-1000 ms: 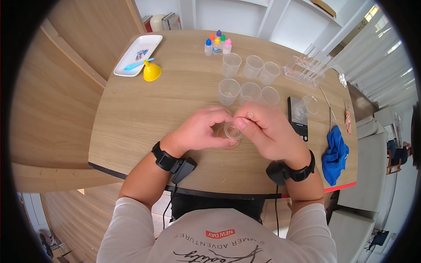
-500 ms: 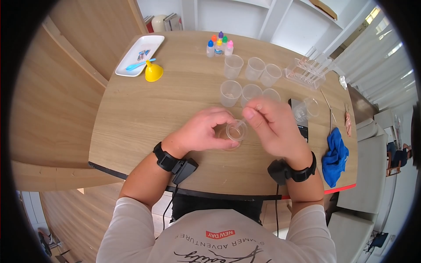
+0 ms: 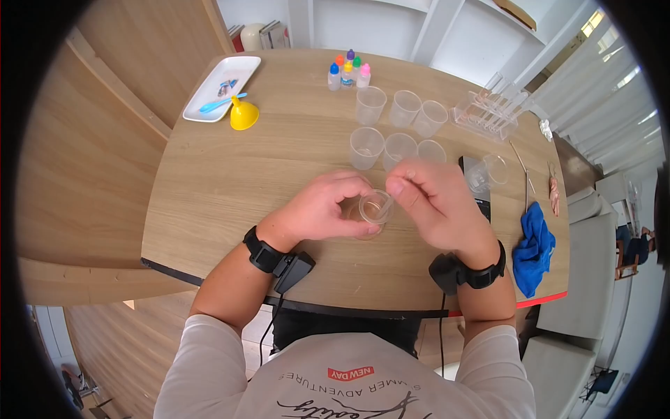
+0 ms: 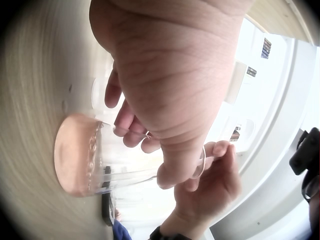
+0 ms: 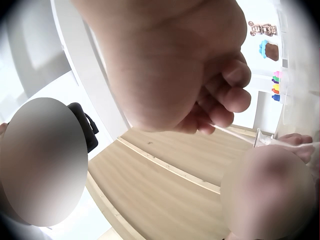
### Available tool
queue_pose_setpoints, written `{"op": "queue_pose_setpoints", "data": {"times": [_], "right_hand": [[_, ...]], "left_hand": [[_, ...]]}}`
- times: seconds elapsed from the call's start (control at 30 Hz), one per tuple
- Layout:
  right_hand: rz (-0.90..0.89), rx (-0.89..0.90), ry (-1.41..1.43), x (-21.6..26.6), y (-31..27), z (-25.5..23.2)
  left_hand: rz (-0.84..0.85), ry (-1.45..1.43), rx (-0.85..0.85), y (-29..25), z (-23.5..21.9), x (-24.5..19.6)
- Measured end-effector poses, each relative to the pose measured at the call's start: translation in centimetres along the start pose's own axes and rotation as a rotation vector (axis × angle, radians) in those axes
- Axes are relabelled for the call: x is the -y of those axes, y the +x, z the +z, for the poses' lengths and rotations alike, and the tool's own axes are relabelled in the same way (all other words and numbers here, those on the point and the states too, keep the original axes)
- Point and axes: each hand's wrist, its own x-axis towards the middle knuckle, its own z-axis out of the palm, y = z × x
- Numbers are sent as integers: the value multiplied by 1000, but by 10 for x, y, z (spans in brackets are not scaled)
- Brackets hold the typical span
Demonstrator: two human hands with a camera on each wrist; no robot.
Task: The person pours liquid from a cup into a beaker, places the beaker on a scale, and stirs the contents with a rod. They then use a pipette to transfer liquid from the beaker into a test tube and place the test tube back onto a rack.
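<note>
Curled round the upper part of a clear, wide-based flask [image 4: 77, 155], my left hand [image 3: 324, 207] holds it upright over the table. Pinkish-orange liquid fills its lower part in the left wrist view, with bubbles along the surface. Thumb and fingertips of my right hand [image 3: 431, 206] pinch a thin clear stirring rod [image 5: 234, 133] above the rim. The rod slants down through the mouth, and its lower length shows inside the flask in the left wrist view. Part of the flask's neck is hidden behind the left hand.
Several clear plastic cups [image 3: 367, 148] stand beyond the hands, with dropper bottles [image 3: 347, 75] behind. A black scale [image 3: 483, 208] bearing a clear vessel, a blue cloth [image 3: 534, 248] and a test-tube rack [image 3: 481, 120] are at right. A yellow funnel [image 3: 244, 116] and white tray [image 3: 202, 98] sit far left.
My right hand has shifted slightly up and right from over the flask's mouth, and the rod's slant has changed. The left hand keeps its grip on the flask.
</note>
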Motion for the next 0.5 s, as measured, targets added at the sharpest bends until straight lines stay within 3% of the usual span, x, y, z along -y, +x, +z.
{"op": "queue_pose_setpoints", "data": {"times": [0.1,0.23,0.3,0.43,0.5], "right_hand": [[-138,-93,4,-8,3,7],[-158,27,21,-6,2,3],[9,-33,-1,-1,0,1],[-101,-126,-14,-5,3,8],[-163,39,10,-4,3,4]], "left_hand": [[12,8,-6,0,1,3],[9,-5,-4,0,1,2],[3,-8,-5,-1,1,2],[19,-9,-11,-1,1,4],[9,1,-4,-1,1,3]]}}
